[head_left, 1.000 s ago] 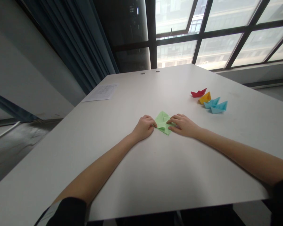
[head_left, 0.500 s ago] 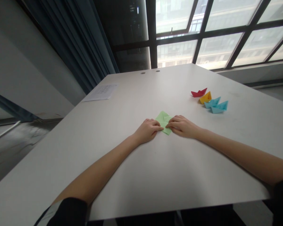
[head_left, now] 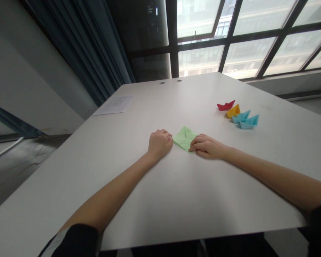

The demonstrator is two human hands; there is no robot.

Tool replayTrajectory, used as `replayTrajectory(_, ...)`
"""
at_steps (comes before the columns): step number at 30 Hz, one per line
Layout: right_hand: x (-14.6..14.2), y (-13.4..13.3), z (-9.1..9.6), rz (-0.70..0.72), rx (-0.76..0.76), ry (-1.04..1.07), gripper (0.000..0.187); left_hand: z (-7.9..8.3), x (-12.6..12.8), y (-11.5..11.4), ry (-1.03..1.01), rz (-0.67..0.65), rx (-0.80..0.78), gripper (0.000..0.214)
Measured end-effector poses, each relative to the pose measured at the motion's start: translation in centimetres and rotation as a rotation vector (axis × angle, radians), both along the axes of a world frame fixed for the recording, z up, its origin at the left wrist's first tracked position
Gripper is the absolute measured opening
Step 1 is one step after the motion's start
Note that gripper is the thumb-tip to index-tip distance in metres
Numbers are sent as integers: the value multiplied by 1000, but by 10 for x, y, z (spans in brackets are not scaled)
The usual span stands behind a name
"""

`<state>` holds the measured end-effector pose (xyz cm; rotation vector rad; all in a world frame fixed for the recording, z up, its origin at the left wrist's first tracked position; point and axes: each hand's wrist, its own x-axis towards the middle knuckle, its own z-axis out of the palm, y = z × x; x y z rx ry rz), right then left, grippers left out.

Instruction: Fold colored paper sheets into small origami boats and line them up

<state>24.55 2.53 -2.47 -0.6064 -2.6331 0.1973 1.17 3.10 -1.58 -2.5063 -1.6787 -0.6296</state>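
A light green folded origami paper (head_left: 184, 137), diamond-shaped with crease lines, lies flat on the white table. My left hand (head_left: 159, 142) is at its left corner, fingers curled and closed against that corner; the thumb is mostly hidden. On the right side, my right hand (head_left: 206, 146) has its fingers pressed together on the lower right edge of the paper, covering that corner.
Farther right on the table (head_left: 155, 200) sit folded paper boats: a red boat (head_left: 226, 106), a yellow boat (head_left: 233, 111) and two touching light blue boats (head_left: 249, 122). A printed sheet (head_left: 115, 105) lies at the left edge. Windows stand beyond.
My left hand has slid left from the paper's lower middle to its left corner, uncovering more of the green paper. My right hand has shifted only slightly.
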Motion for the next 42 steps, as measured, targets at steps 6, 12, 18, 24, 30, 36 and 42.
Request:
replayTrajectory(6, -1, 0, 0, -4, 3, -2, 30, 0, 3, 1, -169, 57, -112, 29)
replayTrajectory(12, -1, -1, 0, -8, 10, -13, 30, -8, 4, 5, -604, 27, -295, 24)
replayTrajectory(18, -1, -1, 1, -42, -13, 20, 26, -18, 6, 9, -937, -36, -470, 19)
replayTrajectory(24, -4, 5, -2, -487, -99, 506, 25, -11, 10, 10, -1304, 41, -489, 25)
replayTrajectory(30, -18, 7, -5, -616, -733, 811, 65, -2, 15, 4, -1575, 96, -532, 29)
replayTrajectory(36, -29, -2, 4, -495, -972, 875, 71, 2, 18, -2, -1572, 58, -536, 29)
replayTrajectory(42, -26, 4, 5, -532, -848, 974, 45, 1, 19, -4, -1497, 25, -573, 25)
